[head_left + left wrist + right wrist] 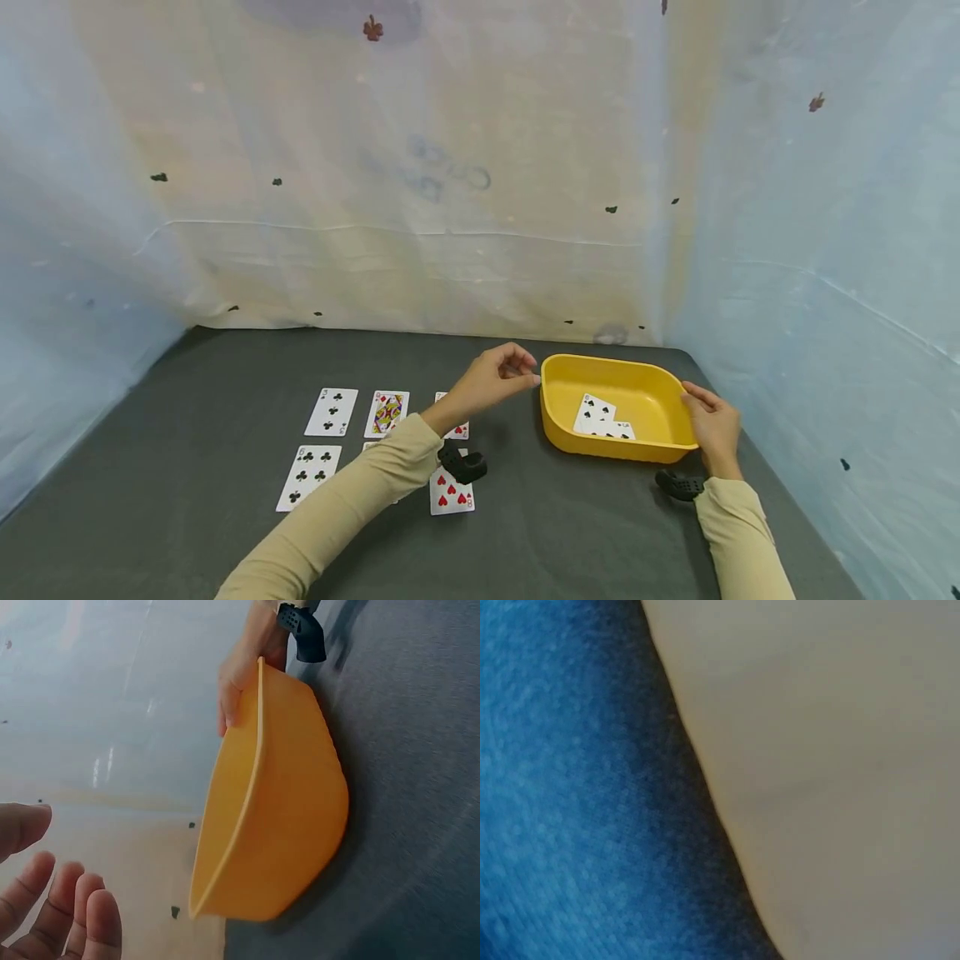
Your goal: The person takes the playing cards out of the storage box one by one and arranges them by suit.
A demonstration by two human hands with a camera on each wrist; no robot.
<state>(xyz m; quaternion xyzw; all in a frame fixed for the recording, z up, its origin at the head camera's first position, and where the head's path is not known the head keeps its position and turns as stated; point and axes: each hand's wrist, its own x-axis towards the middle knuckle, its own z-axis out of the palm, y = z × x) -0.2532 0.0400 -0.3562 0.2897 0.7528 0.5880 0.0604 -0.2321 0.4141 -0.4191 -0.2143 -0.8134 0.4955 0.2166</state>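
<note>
A yellow plastic tub (570,446) stands on the dark tabletop, two playing cards (596,408) overlapping inside it. My right hand (716,427) grips its right rim, the thumb inside and the fingers partly hidden; the left wrist view shows this hand (244,679) too. Close to the tub's left end is my left hand (498,375), raised and holding nothing. Its fingers (56,900) are loosely bent and apart from the tub wall (289,787) in the left wrist view. The right wrist view is a blur of dark cloth and a pale surface.
Left of the tub, playing cards lie face up in two rows, among them a club card (332,412), a queen of diamonds (387,413) and a heart card (452,493). My left arm covers some. Pale sheeting (450,283) walls the table's back and sides.
</note>
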